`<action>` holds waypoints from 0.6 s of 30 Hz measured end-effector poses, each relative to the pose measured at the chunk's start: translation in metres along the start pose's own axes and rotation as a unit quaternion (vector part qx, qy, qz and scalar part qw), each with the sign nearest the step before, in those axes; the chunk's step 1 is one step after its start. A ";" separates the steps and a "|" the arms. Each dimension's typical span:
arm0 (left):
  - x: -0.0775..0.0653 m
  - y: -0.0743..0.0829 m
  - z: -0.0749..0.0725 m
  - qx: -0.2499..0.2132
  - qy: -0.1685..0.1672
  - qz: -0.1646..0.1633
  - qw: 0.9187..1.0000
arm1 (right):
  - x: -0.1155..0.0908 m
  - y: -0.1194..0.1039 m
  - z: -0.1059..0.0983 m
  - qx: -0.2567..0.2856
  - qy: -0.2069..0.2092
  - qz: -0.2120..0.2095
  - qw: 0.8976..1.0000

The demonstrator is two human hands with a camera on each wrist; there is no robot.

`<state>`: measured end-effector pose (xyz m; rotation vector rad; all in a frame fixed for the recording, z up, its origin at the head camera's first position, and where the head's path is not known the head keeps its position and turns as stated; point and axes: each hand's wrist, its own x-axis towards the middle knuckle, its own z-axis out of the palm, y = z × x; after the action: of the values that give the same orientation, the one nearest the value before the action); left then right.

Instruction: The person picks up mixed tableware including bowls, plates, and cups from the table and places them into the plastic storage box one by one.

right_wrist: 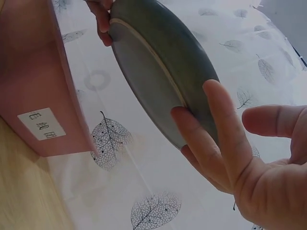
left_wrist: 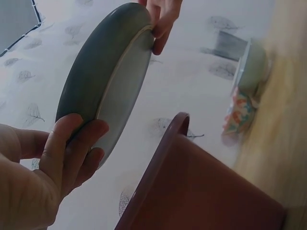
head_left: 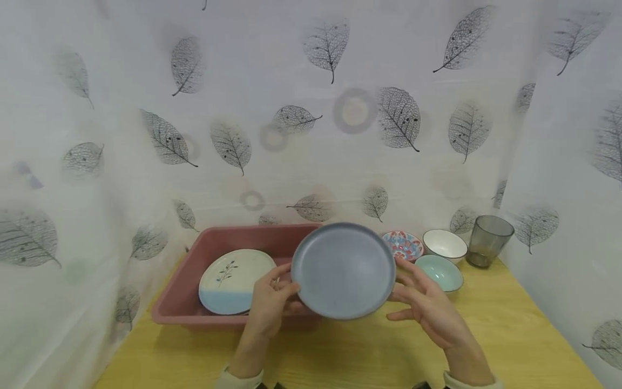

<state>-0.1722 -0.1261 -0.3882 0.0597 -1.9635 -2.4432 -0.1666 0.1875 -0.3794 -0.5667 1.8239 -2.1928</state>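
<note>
A round grey-blue plate [head_left: 344,271] is held up above the table, its face tilted toward the head camera. My left hand [head_left: 272,297] pinches its left rim, thumb in front and fingers behind. At the opposite side, my right hand [head_left: 427,305] touches the plate with extended fingers. The right wrist view shows those fingertips [right_wrist: 184,117] against the underside and the right thumb [right_wrist: 271,120] apart from it. A paler base inside a raised foot ring shows on the plate's underside [left_wrist: 122,91] in the left wrist view.
Behind the left hand stands a reddish-brown tub [head_left: 180,297] holding a cream-and-blue plate [head_left: 235,281] with a sprig design. At the back right are a patterned bowl [head_left: 403,246], a white bowl [head_left: 444,244], a mint bowl [head_left: 439,273] and a smoky cup [head_left: 489,240] on the wooden table [head_left: 505,319].
</note>
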 end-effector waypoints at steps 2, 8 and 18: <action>0.001 0.001 -0.003 -0.006 0.006 0.007 1.000 | 0.003 -0.001 0.002 -0.001 -0.006 -0.007 1.000; 0.004 0.009 -0.017 -0.037 0.034 0.038 0.998 | 0.011 0.001 0.005 -0.002 -0.027 -0.023 0.999; 0.007 0.022 -0.048 -0.038 0.098 0.060 0.993 | 0.027 0.021 0.023 -0.062 0.053 0.041 0.996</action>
<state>-0.1784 -0.1775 -0.3767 0.1686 -1.7409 -2.3335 -0.1826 0.1520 -0.3929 -0.3990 2.0108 -2.1037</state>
